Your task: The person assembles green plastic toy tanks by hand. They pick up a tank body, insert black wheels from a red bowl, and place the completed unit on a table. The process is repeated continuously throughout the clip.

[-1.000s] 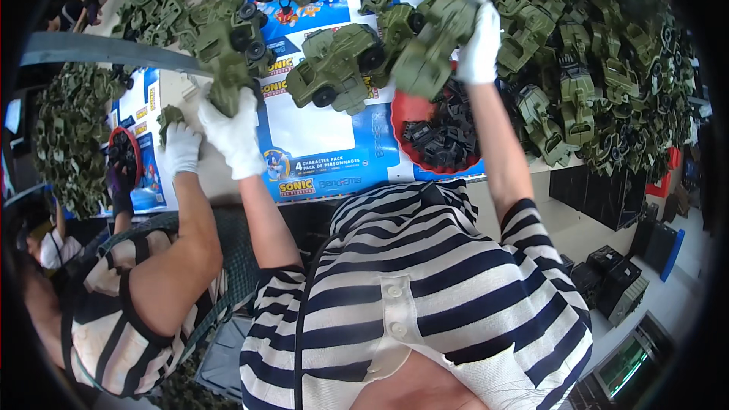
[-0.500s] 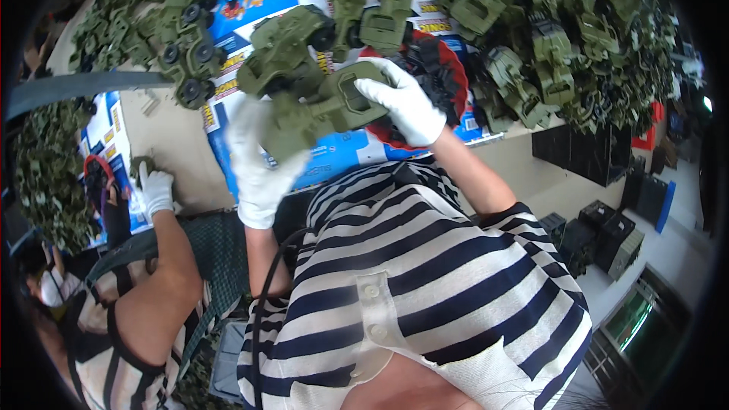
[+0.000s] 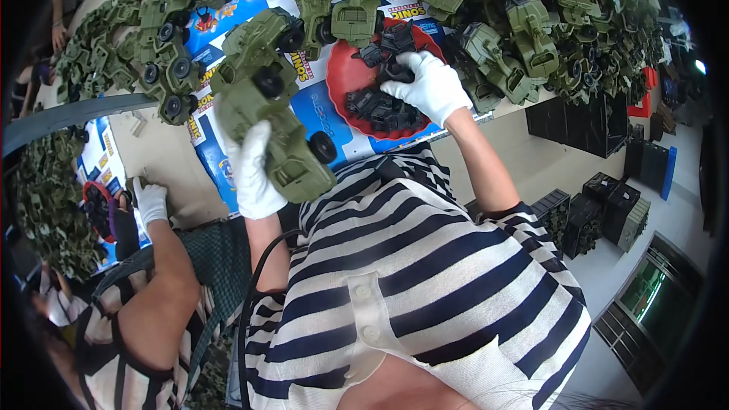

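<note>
My white-gloved left hand (image 3: pixel 257 175) is wrapped round an olive-green toy military vehicle (image 3: pixel 285 144), tilted, with black wheels on the sides that show. To the right of it, a red scalloped-edge bowl (image 3: pixel 339 76) holds black plastic parts (image 3: pixel 383 110). Inside its right side is my gloved right hand (image 3: pixel 433 87), thumb and fingers closed round a dark plastic part (image 3: pixel 395 70) that is partly hidden. Another green toy vehicle (image 3: pixel 258 38) lies just beyond the one in my left hand.
Many green toy vehicles (image 3: pixel 531 30) are heaped along the far side and right of the table. Blue and white printed sheets (image 3: pixel 319 118) cover part of it. At left, beyond a grey bar (image 3: pixel 83 115), a co-worker's gloved hand (image 3: pixel 152 201) is at the table. Dark crates (image 3: pixel 577 133) stand at right.
My right hand has left the toy vehicle and moved into the red bowl. My left hand keeps the vehicle, now turned so wheels show and its near end points toward me.
</note>
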`<control>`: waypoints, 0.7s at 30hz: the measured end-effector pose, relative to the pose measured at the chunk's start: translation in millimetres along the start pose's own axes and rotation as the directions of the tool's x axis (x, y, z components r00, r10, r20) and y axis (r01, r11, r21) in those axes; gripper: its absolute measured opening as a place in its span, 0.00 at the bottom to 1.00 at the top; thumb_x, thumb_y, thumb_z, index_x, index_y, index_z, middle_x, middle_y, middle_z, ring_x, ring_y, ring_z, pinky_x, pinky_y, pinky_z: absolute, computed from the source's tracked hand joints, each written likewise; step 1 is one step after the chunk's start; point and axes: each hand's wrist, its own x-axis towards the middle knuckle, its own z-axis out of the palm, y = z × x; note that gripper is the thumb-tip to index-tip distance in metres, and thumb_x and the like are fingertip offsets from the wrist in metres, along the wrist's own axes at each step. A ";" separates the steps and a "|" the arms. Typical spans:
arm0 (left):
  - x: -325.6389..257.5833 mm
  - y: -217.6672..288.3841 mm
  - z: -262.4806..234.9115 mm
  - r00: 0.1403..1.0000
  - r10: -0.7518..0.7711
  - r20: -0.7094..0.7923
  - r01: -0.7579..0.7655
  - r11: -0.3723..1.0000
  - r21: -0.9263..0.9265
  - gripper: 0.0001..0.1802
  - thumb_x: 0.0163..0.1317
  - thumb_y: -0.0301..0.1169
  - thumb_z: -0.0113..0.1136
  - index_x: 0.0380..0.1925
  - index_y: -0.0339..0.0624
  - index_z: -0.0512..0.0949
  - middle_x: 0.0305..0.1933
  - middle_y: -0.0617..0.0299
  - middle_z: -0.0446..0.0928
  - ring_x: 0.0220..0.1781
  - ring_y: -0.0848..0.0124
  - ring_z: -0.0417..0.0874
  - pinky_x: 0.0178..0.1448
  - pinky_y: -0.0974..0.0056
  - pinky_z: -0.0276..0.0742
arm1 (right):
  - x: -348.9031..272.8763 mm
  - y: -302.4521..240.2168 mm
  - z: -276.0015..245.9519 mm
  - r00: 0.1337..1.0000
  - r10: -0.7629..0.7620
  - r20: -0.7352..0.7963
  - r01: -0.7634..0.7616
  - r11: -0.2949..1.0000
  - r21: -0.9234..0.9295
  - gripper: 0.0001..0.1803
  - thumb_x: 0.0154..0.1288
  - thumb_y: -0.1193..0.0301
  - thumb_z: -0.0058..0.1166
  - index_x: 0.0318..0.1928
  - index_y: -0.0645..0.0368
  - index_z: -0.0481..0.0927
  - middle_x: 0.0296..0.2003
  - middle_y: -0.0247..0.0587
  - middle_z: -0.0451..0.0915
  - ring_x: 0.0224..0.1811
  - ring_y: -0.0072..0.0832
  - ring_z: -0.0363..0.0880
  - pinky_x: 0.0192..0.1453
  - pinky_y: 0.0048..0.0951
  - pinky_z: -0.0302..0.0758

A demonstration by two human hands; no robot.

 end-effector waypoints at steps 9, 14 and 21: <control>25.9 -15.0 -7.8 0.879 -0.224 0.420 0.107 0.953 0.284 0.55 0.50 0.22 0.70 0.76 0.42 0.48 0.68 0.54 0.67 0.68 0.63 0.71 0.73 0.59 0.62 | 11.1 8.6 -25.4 0.964 -0.142 0.223 -0.168 0.322 0.932 0.17 0.72 0.63 0.55 0.52 0.63 0.77 0.44 0.36 0.81 0.45 0.25 0.79 0.45 0.26 0.74; 39.7 -15.3 7.8 0.762 -0.331 0.556 0.026 0.874 0.485 0.61 0.43 0.28 0.77 0.75 0.34 0.49 0.71 0.48 0.64 0.73 0.61 0.64 0.76 0.59 0.54 | 11.1 -16.3 -25.2 0.835 -0.373 0.404 -0.454 -0.054 0.889 0.17 0.75 0.62 0.49 0.54 0.62 0.76 0.45 0.37 0.79 0.47 0.24 0.78 0.44 0.28 0.77; 35.9 -13.5 -3.7 0.767 -0.286 0.575 -0.137 0.802 0.581 0.63 0.41 0.37 0.77 0.74 0.30 0.50 0.72 0.51 0.64 0.73 0.64 0.62 0.77 0.59 0.51 | 16.3 -56.2 -7.9 0.915 -0.337 0.222 0.070 0.674 0.735 0.22 0.75 0.60 0.47 0.60 0.61 0.77 0.52 0.40 0.81 0.51 0.26 0.76 0.58 0.32 0.72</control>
